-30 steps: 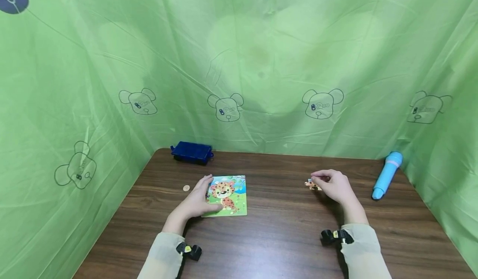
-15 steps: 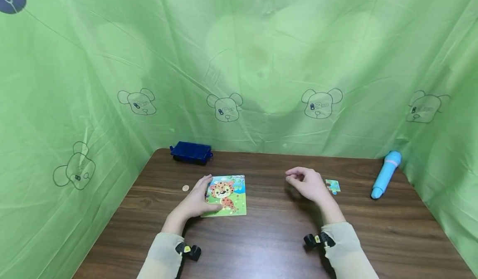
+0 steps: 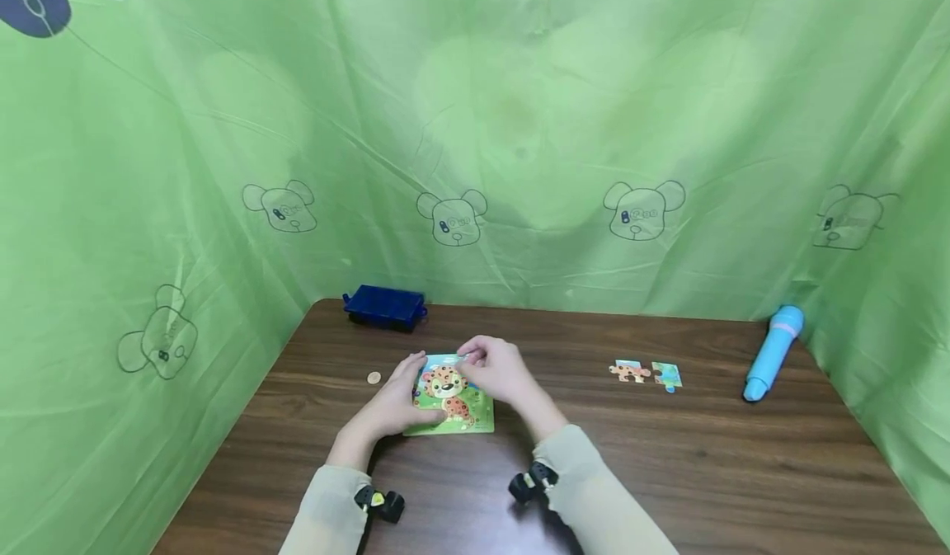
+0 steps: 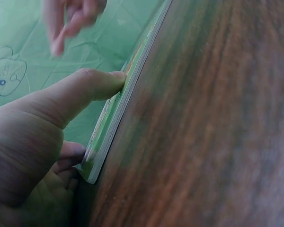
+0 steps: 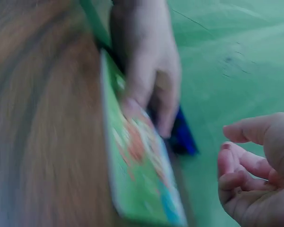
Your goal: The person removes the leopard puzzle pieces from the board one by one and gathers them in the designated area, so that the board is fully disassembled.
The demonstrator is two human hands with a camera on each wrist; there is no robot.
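A square leopard jigsaw puzzle [image 3: 475,419] lies flat on the table. My left hand [image 3: 389,406] holds it at its left side, the thumb on the picture and the fingers along the edge; the left wrist view shows the thumb [image 4: 97,85] on top. Over the puzzle's upper right corner is my right hand [image 3: 499,369], fingers bent. In the right wrist view nothing shows between its thumb [image 5: 255,130] and fingers. That hand hides the corner beneath. Two loose jigsaw pieces lie to the right, one with orange leopard spots [image 3: 629,371], one blue-green [image 3: 667,376].
A small round disc [image 3: 373,378] lies left of the puzzle. Near the back edge of the brown table [image 3: 712,456] stands a dark blue trailer-like toy [image 3: 384,306]. A light blue microphone-shaped thing [image 3: 774,353] lies at the right. Green cloth [image 3: 534,126] encloses the back and sides.
My right hand has left the spotted piece and moved left to the puzzle's upper right corner. Both loose pieces are now uncovered. The left hand has kept its place.
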